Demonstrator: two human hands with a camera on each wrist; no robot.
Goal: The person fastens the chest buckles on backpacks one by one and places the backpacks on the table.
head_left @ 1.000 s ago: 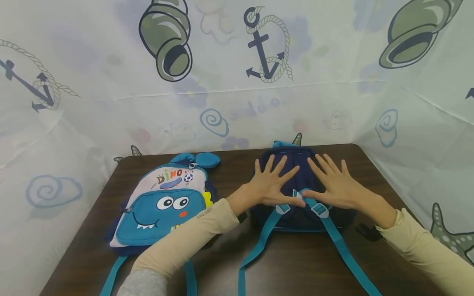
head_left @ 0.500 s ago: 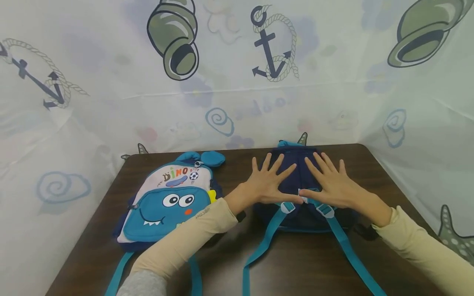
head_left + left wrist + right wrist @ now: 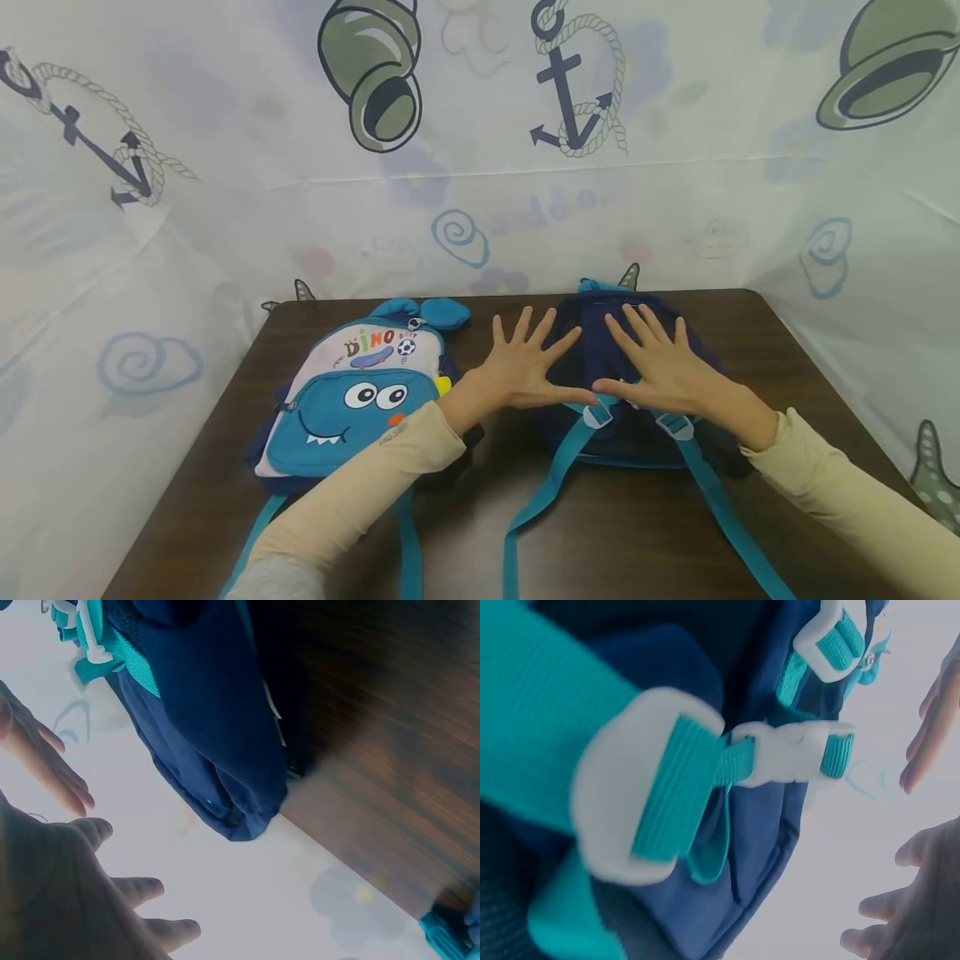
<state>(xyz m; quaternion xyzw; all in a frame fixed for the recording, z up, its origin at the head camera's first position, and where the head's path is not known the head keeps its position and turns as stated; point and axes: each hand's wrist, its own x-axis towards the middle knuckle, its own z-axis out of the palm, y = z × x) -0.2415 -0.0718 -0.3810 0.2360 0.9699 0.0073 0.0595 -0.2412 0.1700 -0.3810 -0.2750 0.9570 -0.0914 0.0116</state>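
Both of my hands are held up with fingers spread, over a navy backpack [image 3: 600,354] lying back-side up on the table. My left hand [image 3: 521,367] overlaps the pack's left side in the head view, and my right hand [image 3: 663,371] overlaps its middle. Their thumb tips come right up to each other. In the wrist views both hands appear apart from the fabric, with nothing in them. A white buckle [image 3: 787,754] joins a teal strap across the pack in the right wrist view. Teal straps [image 3: 558,471] run from white adjusters toward the front.
Left of the hands lies a second backpack [image 3: 330,433], blue and white with a dinosaur face, partly behind my left sleeve [image 3: 375,492]. The dark wooden table [image 3: 465,542] ends at a white printed cloth [image 3: 487,108] behind and at both sides.
The head view has shifted, so both backpacks and the table sit farther right in it. Against the navy backpack, both hands now lie slightly farther left. Their fingers stay spread.
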